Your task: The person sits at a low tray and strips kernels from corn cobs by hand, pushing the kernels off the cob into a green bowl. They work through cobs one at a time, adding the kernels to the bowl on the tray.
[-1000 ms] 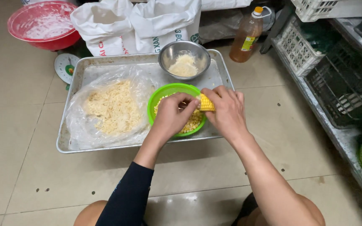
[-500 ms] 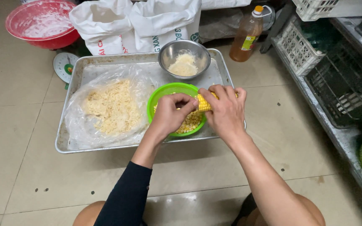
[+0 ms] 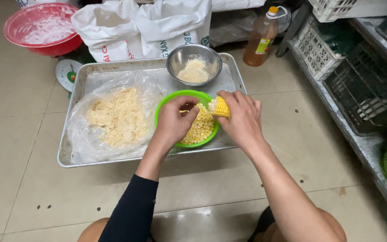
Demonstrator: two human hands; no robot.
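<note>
The left hand [image 3: 172, 122] is hovering curled and empty over the green bowl [image 3: 169, 104] of loose kernels, while the right hand [image 3: 242, 117] is clamping the corn cob [image 3: 220, 107] at its rim; keeping the cob above the bowl probably catches strays.

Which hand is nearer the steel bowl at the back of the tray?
Right. The right hand, holding the corn cob, sits just in front of the steel bowl; the left hand is lower, over the green bowl.

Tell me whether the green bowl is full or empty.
Partly filled. Loose yellow corn kernels lie in the green bowl, below its rim; the left hand hides part of the inside.
</note>
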